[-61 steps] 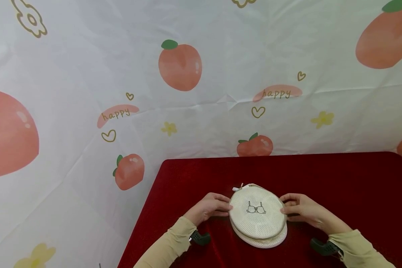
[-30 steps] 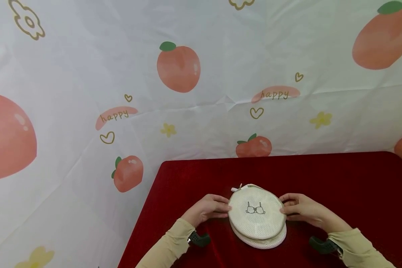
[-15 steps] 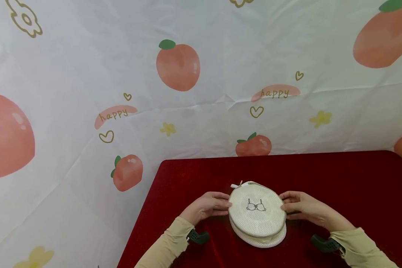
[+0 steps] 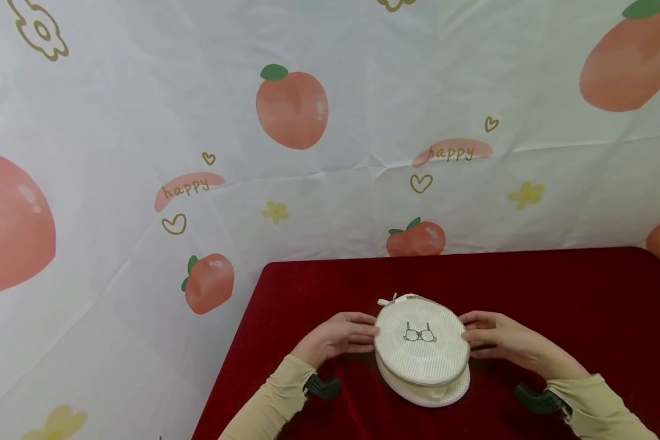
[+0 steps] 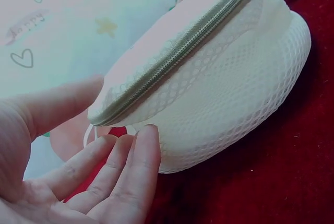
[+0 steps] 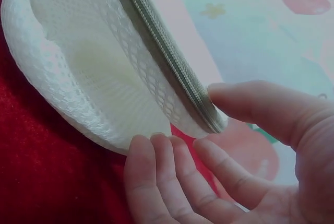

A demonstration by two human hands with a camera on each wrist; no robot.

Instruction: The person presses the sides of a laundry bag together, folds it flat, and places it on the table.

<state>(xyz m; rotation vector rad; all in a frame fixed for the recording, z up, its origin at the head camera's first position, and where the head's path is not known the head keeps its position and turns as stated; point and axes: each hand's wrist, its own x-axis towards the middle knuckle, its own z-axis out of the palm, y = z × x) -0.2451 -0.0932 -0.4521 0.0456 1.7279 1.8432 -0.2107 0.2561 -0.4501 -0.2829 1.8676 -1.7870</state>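
Note:
A round cream mesh laundry bag point(image 4: 422, 363) with a bra drawing on its top stands on the red cloth. My left hand point(image 4: 338, 336) holds the rim of its top at the left side, thumb above and fingers lower down. At the right side my right hand point(image 4: 508, 341) holds the same rim in a like way. The wrist views show the beige zipper point(image 5: 182, 51) running along the rim, closed where it is visible. Below it the mesh side wall point(image 6: 78, 83) sags inward. A white tab point(image 4: 384, 302) sticks out at the back left.
The red cloth point(image 4: 572, 299) covers the table around the bag. Behind it hangs a white backdrop point(image 4: 352, 91) with peach prints. Dark wrist mounts point(image 4: 323, 387) sit under both wrists.
Both hands have raised the bag's top slightly, and more of the side wall shows beneath the rim. The bag's base has stayed in place on the cloth.

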